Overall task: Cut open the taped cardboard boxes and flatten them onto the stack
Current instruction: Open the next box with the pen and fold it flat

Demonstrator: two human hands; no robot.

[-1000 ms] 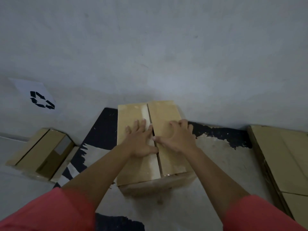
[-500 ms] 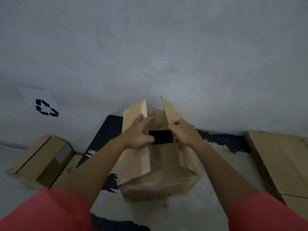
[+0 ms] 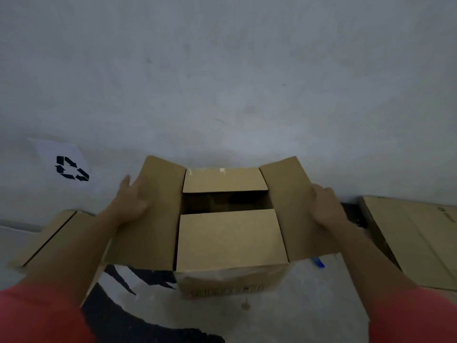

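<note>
A brown cardboard box (image 3: 228, 243) stands on the floor in front of me against the wall. Its two long top flaps are folded out to the left and right. The two short inner flaps still lie across the opening with a dark gap between them. My left hand (image 3: 132, 200) presses flat on the outer edge of the left flap (image 3: 150, 219). My right hand (image 3: 326, 207) grips the outer edge of the right flap (image 3: 294, 209), fingers curled over it. A small blue object (image 3: 318, 263), perhaps a cutter, peeks out under the right flap.
Flattened cardboard (image 3: 420, 238) is stacked at the right by the wall. Another cardboard box (image 3: 49, 238) lies at the left, partly behind my arm. A paper sheet with a recycling sign (image 3: 66, 167) hangs on the grey wall. The floor is pale with black patches.
Both hands have pulled the two long flaps apart from the middle seam and pushed them out flat to the sides, exposing the inner flaps.
</note>
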